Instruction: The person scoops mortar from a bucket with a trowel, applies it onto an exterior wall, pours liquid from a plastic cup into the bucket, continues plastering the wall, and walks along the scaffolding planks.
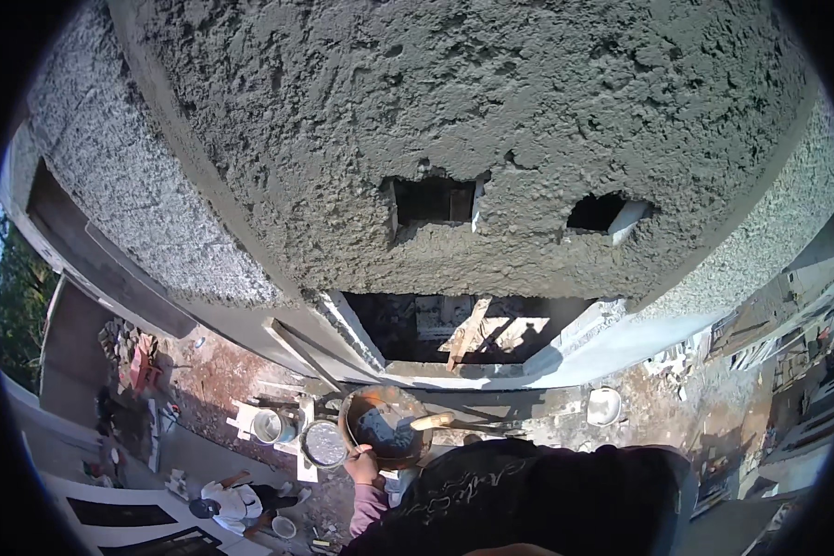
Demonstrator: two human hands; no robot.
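My left hand (363, 466), below a pink sleeve, grips the rim of a round, rusty metal pan (385, 431) with grey mortar in it. A tool with a wooden handle (431, 422) rests at the pan's right side. A sliver of skin (505, 550) shows at the lower edge, perhaps my right arm or hand; its fingers are hidden. Before me rises a rough, wet-looking rendered grey wall (473, 102) with two small openings (435, 199) above a larger one.
A plank (301, 352) leans left of the large opening, another (468, 334) crosses it. Below stand buckets (271, 426), a round tub (324, 445) and a white basin (603, 406). A co-worker in a white shirt (241, 500) is at lower left. Rubble (130, 347) lies farther left.
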